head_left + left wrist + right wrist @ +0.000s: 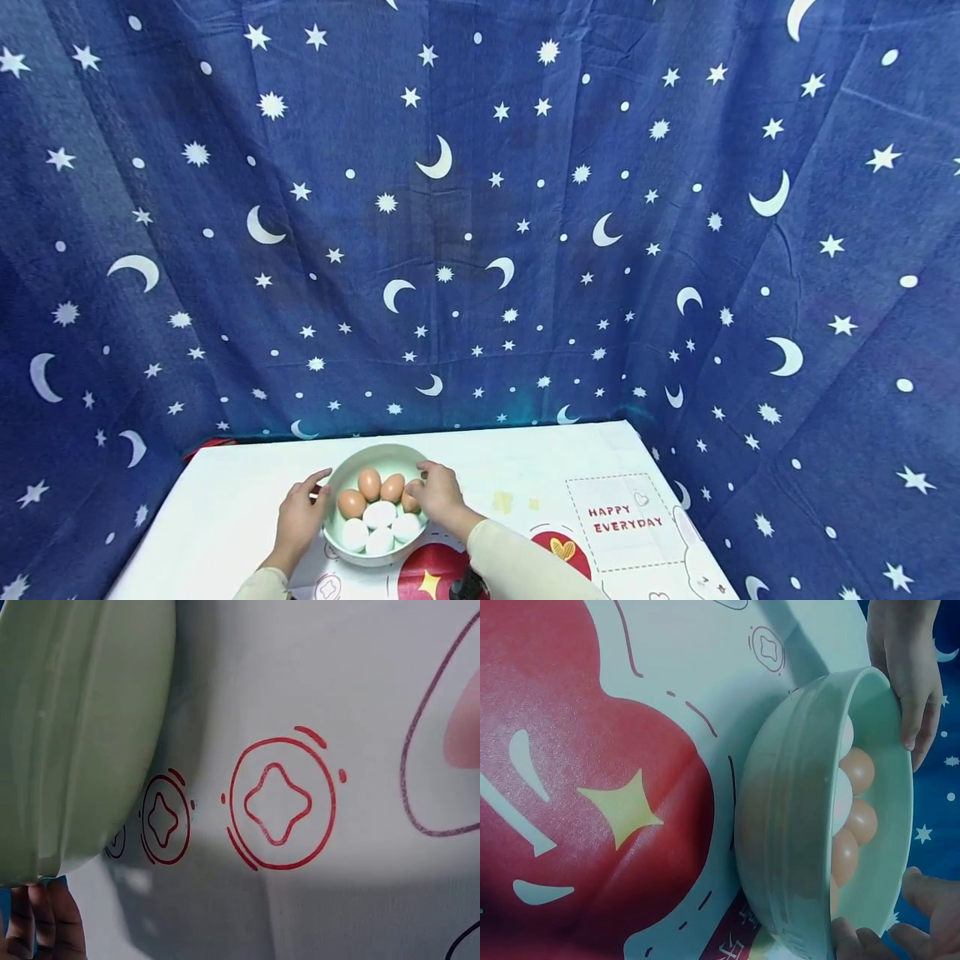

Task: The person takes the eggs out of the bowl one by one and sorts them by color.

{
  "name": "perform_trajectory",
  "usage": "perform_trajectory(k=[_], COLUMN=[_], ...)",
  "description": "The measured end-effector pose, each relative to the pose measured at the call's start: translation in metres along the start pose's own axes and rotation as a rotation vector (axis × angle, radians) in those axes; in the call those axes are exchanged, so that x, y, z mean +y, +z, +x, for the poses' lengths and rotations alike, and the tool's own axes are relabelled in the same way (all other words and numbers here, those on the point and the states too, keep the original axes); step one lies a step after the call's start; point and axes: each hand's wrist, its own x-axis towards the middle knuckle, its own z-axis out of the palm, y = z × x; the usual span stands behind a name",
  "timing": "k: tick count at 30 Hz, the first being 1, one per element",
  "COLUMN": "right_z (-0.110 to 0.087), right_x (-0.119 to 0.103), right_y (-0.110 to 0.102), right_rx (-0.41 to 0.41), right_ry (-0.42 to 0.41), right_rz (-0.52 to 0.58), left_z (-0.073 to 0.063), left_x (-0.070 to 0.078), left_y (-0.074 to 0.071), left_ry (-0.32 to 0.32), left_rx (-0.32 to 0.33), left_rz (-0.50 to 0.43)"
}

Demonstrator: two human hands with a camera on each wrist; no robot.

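Observation:
A pale green bowl (386, 455) on the white table holds several brown eggs (369, 484) and several white eggs (379, 541). At its left rim is my left hand (298, 518), thumb and fingers bent around the edge. Its fingers (64, 919) show at the bowl's edge in the left wrist view. My right hand (442, 493) grips the opposite rim, thumb and fingertips reaching over it close to a brown egg. In the right wrist view, fingertips (847, 937) of that hand lie against the bowl's wall.
The white tablecloth (525, 467) has red prints, including a "HAPPY EVERYDAY" panel (626, 520) at the right. A blue curtain (465, 242) with moons and stars hangs behind and along both sides. A small dark object (467, 585) sits by the right sleeve.

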Motion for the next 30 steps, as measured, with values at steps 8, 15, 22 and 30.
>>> perform_trajectory(k=[8, 15, 22, 30], right_z=[0.005, 0.003, 0.006, 0.008], right_x=[0.003, -0.003, -0.006, -0.006], right_y=[0.015, 0.030, 0.036, 0.039], right_rx=[0.055, 0.020, 0.068, 0.086], right_ry=[-0.018, 0.062, 0.091, 0.118], right_rz=[-0.068, -0.060, -0.077, -0.113], left_z=[-0.002, -0.004, -0.006, -0.007], left_x=[-0.003, -0.004, -0.004, -0.005], left_y=[0.003, 0.005, 0.004, 0.004], left_ry=[-0.031, -0.021, -0.011, -0.015], left_rx=[0.010, 0.041, 0.055, 0.065], left_rz=[-0.021, -0.043, -0.061, -0.061])
